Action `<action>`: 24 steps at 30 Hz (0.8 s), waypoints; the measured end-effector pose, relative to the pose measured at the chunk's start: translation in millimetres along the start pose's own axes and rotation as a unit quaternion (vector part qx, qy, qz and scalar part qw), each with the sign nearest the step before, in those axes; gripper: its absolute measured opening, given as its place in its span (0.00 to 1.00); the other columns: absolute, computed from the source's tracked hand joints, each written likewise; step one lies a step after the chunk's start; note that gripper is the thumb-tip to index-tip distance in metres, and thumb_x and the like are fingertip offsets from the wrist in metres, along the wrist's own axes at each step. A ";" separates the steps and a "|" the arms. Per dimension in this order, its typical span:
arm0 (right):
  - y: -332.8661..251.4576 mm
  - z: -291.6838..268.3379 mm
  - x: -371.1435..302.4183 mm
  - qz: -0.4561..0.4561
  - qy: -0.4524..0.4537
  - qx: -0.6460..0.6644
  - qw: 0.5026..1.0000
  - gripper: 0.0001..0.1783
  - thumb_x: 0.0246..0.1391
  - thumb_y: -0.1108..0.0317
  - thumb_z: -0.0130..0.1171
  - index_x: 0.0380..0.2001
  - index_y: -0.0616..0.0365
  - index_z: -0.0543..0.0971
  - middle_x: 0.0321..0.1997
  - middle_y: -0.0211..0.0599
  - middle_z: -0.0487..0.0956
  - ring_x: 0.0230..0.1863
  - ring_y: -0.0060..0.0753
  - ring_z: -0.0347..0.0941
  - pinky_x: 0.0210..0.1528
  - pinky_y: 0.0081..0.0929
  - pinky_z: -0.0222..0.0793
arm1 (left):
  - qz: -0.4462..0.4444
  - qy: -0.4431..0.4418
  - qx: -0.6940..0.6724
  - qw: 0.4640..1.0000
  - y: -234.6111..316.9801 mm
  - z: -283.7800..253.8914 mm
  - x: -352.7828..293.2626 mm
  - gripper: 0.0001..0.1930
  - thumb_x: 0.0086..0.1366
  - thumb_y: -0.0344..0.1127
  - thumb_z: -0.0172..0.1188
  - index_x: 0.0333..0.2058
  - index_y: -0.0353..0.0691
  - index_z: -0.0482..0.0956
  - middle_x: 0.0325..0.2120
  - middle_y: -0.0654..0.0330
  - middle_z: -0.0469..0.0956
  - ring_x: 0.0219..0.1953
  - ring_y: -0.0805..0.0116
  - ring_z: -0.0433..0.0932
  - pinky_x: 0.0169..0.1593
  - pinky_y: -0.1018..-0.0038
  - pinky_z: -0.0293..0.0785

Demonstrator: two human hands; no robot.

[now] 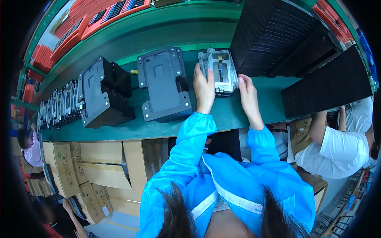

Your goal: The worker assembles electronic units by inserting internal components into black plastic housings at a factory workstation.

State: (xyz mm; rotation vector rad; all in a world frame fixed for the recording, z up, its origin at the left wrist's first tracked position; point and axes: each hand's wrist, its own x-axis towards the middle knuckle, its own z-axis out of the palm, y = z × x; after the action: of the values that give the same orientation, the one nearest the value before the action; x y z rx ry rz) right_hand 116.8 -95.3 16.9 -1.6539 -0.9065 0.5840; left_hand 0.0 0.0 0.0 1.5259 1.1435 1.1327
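Observation:
A small stack of silver device frames (228,81) with a cut-out and a dark strip in the middle lies on the green bench. My left hand (204,88) grips the stack's left side, its thumb on the top frame's edge. Against the right side, the curled fingers of my right hand (249,95) press on the stack's edge. A black fixture block (162,81) with pale round dots at its corners stands left of my left hand. Farther left is a similar black block (95,93).
A row of upright metal frames (59,105) lines the bench's left end. Tall stacked black trays (274,35) stand behind my right hand, with another black stack (327,85) at right. Red trays (115,16) fill the shelf above. Cardboard boxes (63,170) sit below; a white-sleeved person (337,150) is at right.

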 end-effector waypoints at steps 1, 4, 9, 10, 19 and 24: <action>-14.4 10.0 -6.4 0.000 -0.006 -0.018 1.000 0.30 0.66 0.53 0.48 0.62 0.66 0.65 0.55 0.57 0.75 0.55 0.52 0.74 0.58 0.38 0.67 | 0.016 -0.002 0.010 1.000 -2.5 1.3 -1.7 0.29 0.70 0.41 0.50 0.62 0.25 0.58 0.63 0.37 0.60 0.66 0.40 0.58 0.68 0.60 0.54; -23.6 29.3 -10.7 -0.009 -0.011 -0.049 0.999 0.29 0.66 0.57 0.49 0.61 0.70 0.64 0.53 0.57 0.77 0.53 0.49 0.76 0.54 0.35 0.69 | 0.061 -0.009 0.028 0.998 -5.5 5.2 0.7 0.27 0.70 0.38 0.47 0.62 0.24 0.58 0.63 0.37 0.60 0.66 0.41 0.58 0.67 0.60 0.54; -4.6 33.6 -30.9 -0.088 0.001 -0.165 0.982 0.30 0.66 0.58 0.51 0.61 0.72 0.63 0.53 0.59 0.76 0.55 0.44 0.74 0.54 0.34 0.69 | -0.004 -0.061 -0.048 0.997 -6.1 -7.2 -19.3 0.27 0.70 0.35 0.46 0.62 0.24 0.57 0.63 0.37 0.59 0.66 0.42 0.58 0.68 0.61 0.53; -4.7 26.7 -36.3 -0.070 -0.025 -0.143 0.987 0.31 0.65 0.58 0.51 0.61 0.72 0.62 0.54 0.59 0.76 0.55 0.43 0.74 0.55 0.34 0.68 | 0.015 -0.050 -0.038 0.998 -6.8 -9.2 -30.9 0.27 0.69 0.34 0.46 0.62 0.24 0.57 0.64 0.37 0.58 0.66 0.43 0.58 0.68 0.61 0.53; -33.7 11.1 -4.6 0.091 -0.154 0.055 0.982 0.38 0.62 0.56 0.57 0.64 0.74 0.58 0.57 0.52 0.73 0.57 0.37 0.70 0.58 0.28 0.65 | 0.012 -0.020 -0.045 0.999 -2.5 -16.2 -46.2 0.28 0.69 0.34 0.47 0.63 0.25 0.56 0.64 0.37 0.56 0.67 0.43 0.55 0.68 0.60 0.52; -39.5 6.1 27.6 0.120 -0.171 0.041 0.977 0.37 0.60 0.53 0.59 0.60 0.73 0.64 0.53 0.48 0.76 0.54 0.33 0.73 0.55 0.25 0.67 | 0.064 0.021 0.021 0.997 -1.2 -6.1 -49.9 0.27 0.68 0.33 0.49 0.62 0.25 0.59 0.63 0.39 0.59 0.65 0.45 0.60 0.66 0.62 0.56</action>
State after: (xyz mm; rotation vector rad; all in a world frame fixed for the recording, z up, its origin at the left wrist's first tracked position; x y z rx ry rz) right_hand 117.8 -65.6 55.3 -1.6273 -0.9170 1.0838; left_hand -13.9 -47.8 -7.7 1.6346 1.1171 1.2389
